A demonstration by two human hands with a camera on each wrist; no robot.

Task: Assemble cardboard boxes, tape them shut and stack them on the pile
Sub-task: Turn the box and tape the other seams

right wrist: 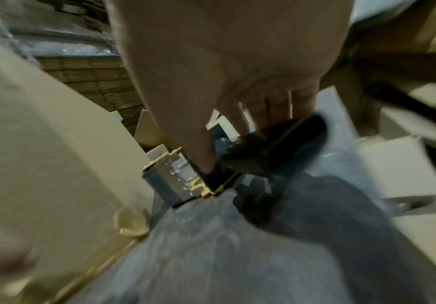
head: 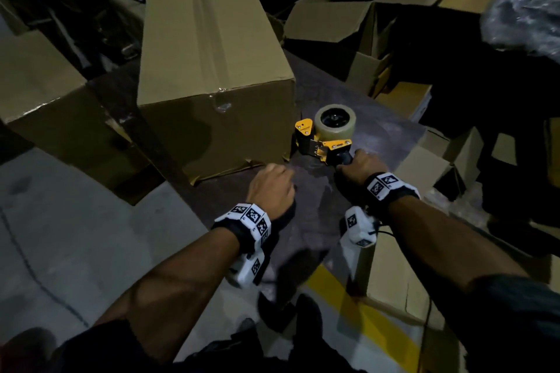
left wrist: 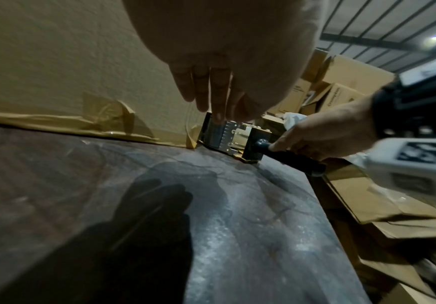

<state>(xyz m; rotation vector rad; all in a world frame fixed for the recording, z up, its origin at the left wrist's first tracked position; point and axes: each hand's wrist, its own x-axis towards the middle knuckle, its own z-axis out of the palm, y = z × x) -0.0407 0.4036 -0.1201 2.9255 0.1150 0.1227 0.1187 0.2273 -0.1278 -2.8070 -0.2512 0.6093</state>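
Note:
A closed brown cardboard box (head: 212, 70) lies on the dark table (head: 378, 124), with tape down its top seam and crumpled tape at its near bottom edge (left wrist: 112, 117). Just right of the box sits a yellow tape dispenser (head: 327, 136) with a clear roll. My right hand (head: 354, 160) grips its black handle (right wrist: 276, 148), and the dispenser's metal front (left wrist: 221, 135) almost touches the box's corner. My left hand (head: 281, 171) hovers over the table near the box's lower right corner. Its fingers (left wrist: 211, 92) are straight and hold nothing.
Open and half-folded boxes (head: 333, 24) crowd the back right. Another closed box (head: 39, 91) stands at the left. Flat cardboard (head: 394, 275) lies below the table's right edge, beside a yellow floor line (head: 363, 312). A plastic-wrapped bundle (head: 527, 0) is at the top right.

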